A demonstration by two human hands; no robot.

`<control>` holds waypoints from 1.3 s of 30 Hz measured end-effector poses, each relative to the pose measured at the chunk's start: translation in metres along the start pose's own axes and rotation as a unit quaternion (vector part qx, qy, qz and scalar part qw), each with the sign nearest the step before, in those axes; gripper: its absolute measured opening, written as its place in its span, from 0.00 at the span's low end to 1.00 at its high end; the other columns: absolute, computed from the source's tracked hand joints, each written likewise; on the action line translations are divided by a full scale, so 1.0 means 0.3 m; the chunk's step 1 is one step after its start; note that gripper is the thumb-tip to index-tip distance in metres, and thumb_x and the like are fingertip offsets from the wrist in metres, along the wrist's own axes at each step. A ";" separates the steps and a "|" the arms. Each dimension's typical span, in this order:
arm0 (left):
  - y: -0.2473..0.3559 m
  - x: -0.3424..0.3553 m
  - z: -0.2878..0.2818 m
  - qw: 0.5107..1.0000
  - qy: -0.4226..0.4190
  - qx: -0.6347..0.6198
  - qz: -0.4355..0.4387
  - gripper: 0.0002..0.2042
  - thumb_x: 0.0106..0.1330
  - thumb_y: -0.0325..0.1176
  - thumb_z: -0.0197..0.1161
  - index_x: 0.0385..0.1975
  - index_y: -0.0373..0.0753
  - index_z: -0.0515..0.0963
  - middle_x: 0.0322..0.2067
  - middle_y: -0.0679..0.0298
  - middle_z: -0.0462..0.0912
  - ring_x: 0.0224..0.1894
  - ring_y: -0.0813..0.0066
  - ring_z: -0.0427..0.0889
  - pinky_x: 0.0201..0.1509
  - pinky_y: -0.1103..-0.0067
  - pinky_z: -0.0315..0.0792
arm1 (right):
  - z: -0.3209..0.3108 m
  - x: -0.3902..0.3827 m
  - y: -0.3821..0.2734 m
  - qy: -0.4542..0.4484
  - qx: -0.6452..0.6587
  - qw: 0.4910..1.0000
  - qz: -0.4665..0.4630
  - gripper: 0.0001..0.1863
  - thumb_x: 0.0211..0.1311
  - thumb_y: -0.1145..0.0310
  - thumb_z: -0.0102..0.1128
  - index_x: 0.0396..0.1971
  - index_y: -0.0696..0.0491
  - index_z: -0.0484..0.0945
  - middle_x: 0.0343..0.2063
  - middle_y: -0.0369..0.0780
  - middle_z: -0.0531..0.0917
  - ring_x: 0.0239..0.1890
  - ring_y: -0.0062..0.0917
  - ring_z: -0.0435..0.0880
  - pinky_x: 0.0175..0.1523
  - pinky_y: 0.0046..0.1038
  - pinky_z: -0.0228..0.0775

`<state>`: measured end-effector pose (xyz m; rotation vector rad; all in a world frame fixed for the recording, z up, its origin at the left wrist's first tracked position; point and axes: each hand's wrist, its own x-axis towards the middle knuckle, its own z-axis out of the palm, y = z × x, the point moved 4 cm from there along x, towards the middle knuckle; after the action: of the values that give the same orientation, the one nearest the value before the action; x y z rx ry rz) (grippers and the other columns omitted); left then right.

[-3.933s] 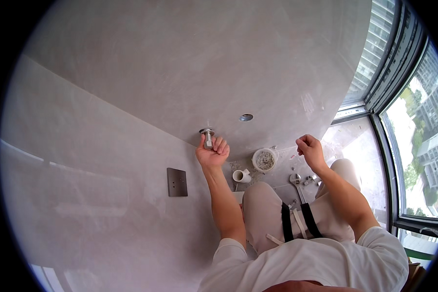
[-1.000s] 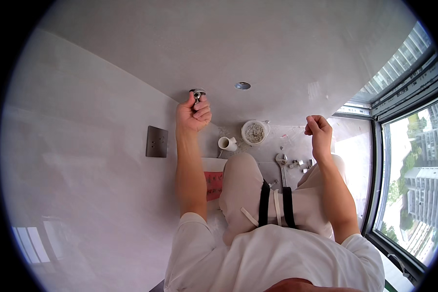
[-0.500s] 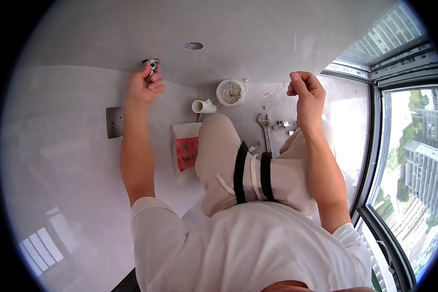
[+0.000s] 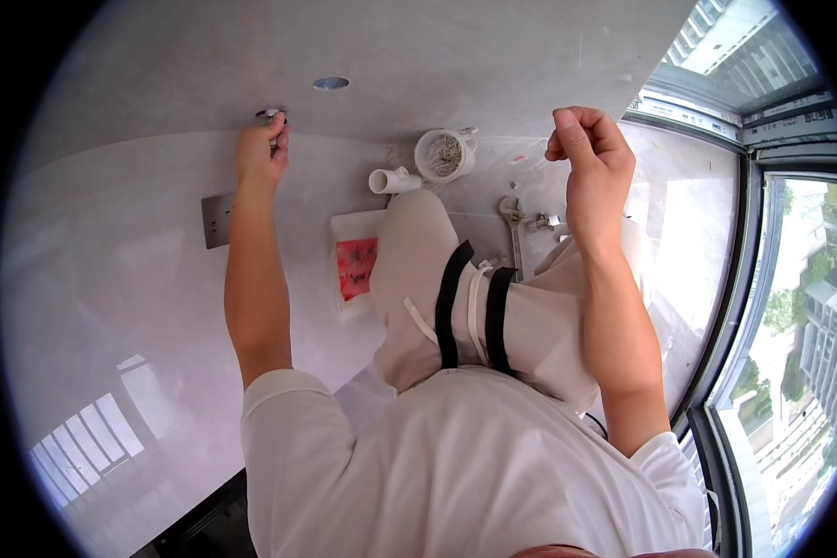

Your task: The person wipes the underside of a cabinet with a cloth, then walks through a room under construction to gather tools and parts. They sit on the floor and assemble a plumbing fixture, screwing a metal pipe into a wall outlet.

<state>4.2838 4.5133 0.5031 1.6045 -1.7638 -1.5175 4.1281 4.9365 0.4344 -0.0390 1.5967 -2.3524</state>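
Observation:
At the grey wall on the left, my left hand [image 4: 262, 153] is closed round a small chrome valve [image 4: 271, 113]. The valve's round flange shows above my fingers, against the wall; most of its body is hidden by the hand. My right hand [image 4: 597, 167] hangs in the air over my right knee, its thumb and fingers pressed together. Whatever it may pinch is too small to make out. Below it on the floor lie an adjustable wrench [image 4: 512, 232] and some small metal fittings [image 4: 544, 222].
A round hole [image 4: 331, 84] opens in the wall right of the valve. Between my knees and the wall stand a white bucket [image 4: 470, 153] of small pale pieces and a white pipe tee [image 4: 392, 180]. A red-printed bag [image 4: 356, 265], a socket plate [image 4: 216, 221] and a window frame [image 4: 746, 214] flank me.
My left hand has turned at the valve and now covers more of it. The right hand appears slightly higher, its fingers still together. The whole view has shifted a little.

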 end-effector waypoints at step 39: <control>-0.172 0.059 0.157 0.680 -0.524 -0.508 -0.074 0.23 0.70 0.53 0.52 0.37 0.33 0.73 0.28 0.61 0.72 0.27 0.71 0.66 0.29 0.77 0.62 | 0.068 -0.042 0.052 0.020 -0.107 0.993 -0.055 0.08 0.68 0.67 0.61 0.33 0.57 0.79 0.21 0.33 0.76 0.25 0.16 0.73 0.36 0.20 0.66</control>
<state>4.2680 4.5307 0.4349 0.2129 -0.5879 -3.0180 4.1474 4.9161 0.4299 -0.1303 1.9054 -2.2634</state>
